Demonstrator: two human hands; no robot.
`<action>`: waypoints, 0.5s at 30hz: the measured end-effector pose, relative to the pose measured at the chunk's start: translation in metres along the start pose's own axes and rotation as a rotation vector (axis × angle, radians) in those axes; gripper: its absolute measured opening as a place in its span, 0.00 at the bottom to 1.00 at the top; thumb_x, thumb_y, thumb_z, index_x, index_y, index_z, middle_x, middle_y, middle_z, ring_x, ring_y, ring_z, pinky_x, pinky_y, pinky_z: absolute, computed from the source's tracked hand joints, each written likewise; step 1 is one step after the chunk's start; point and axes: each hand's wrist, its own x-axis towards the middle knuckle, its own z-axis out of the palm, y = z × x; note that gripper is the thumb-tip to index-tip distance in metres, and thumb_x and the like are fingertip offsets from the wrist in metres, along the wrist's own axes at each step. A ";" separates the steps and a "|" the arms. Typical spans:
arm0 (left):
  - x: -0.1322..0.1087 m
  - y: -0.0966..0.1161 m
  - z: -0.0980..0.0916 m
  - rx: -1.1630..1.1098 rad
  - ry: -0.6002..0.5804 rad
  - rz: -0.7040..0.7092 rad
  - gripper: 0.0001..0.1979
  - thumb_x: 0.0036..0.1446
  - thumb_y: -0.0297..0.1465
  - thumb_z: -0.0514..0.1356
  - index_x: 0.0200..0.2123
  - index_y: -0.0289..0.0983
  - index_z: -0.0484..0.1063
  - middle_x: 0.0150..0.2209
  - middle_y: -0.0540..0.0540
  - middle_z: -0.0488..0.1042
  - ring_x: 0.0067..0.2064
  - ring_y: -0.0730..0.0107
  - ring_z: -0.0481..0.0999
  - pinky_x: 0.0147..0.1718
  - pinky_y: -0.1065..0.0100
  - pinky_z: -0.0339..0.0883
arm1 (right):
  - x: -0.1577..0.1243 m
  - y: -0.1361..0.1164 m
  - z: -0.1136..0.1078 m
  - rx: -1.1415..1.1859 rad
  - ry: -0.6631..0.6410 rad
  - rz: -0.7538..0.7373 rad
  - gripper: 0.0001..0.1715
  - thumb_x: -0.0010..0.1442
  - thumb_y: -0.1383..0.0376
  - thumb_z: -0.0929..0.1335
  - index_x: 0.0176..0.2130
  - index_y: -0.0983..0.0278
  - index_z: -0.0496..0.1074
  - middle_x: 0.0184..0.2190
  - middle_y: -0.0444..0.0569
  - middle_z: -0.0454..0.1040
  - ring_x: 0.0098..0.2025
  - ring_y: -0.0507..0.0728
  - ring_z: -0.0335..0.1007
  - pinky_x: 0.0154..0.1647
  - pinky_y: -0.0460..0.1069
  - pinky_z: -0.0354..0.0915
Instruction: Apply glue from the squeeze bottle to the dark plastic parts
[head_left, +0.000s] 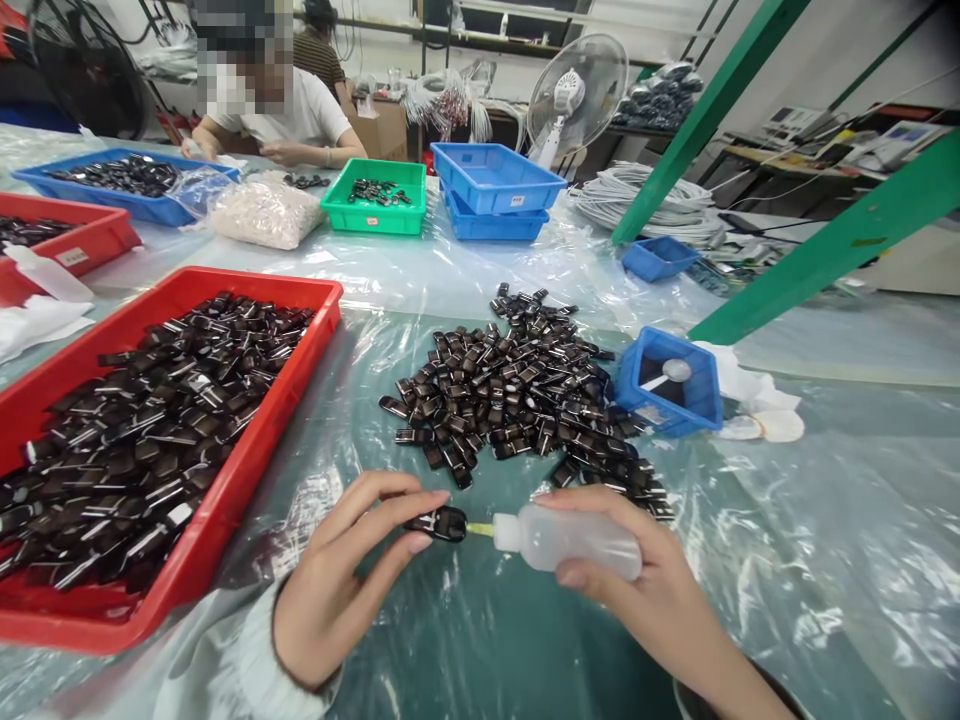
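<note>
The left hand (337, 590) is pinching a small black pod (437, 523) by its edges above the bench (825, 560); the right hand (645, 590) is gripping a soft bottle (570, 540), nozzle touching the pod. Both seem light, the pod probably slippery.

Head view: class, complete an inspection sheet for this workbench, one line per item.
Surface: table under wrinkled clear plastic film.
Job's things: small black part; squeeze bottle, its yellow nozzle at the part's end; pile of black parts behind; red tray full of them at left.
Clutter: small blue bin, white tissue, green tray, stacked blue trays.
Grippers: left hand pinches the part; right hand grips the bottle.
Cables: white cable coil beyond the trays.
Surroundings: fan, green beams, another person seated across.
</note>
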 end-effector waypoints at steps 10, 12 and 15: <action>0.001 0.000 0.000 0.008 0.001 0.018 0.14 0.63 0.26 0.53 0.51 0.45 0.67 0.46 0.49 0.67 0.48 0.71 0.67 0.48 0.74 0.58 | 0.002 0.002 0.001 -0.026 0.014 -0.009 0.13 0.51 0.64 0.74 0.39 0.49 0.76 0.30 0.40 0.77 0.26 0.52 0.72 0.22 0.41 0.65; 0.001 0.000 0.000 0.005 0.000 0.018 0.14 0.63 0.26 0.53 0.50 0.45 0.67 0.46 0.49 0.67 0.48 0.72 0.67 0.48 0.75 0.58 | 0.001 0.003 0.001 -0.030 0.011 -0.005 0.13 0.52 0.64 0.73 0.39 0.49 0.75 0.31 0.40 0.77 0.27 0.52 0.72 0.22 0.41 0.65; 0.001 0.001 0.000 0.007 0.003 0.011 0.14 0.63 0.26 0.54 0.50 0.45 0.68 0.46 0.50 0.67 0.48 0.72 0.67 0.48 0.76 0.58 | -0.001 0.005 0.002 0.003 -0.016 0.024 0.13 0.53 0.63 0.72 0.40 0.48 0.74 0.31 0.40 0.77 0.27 0.52 0.71 0.23 0.42 0.64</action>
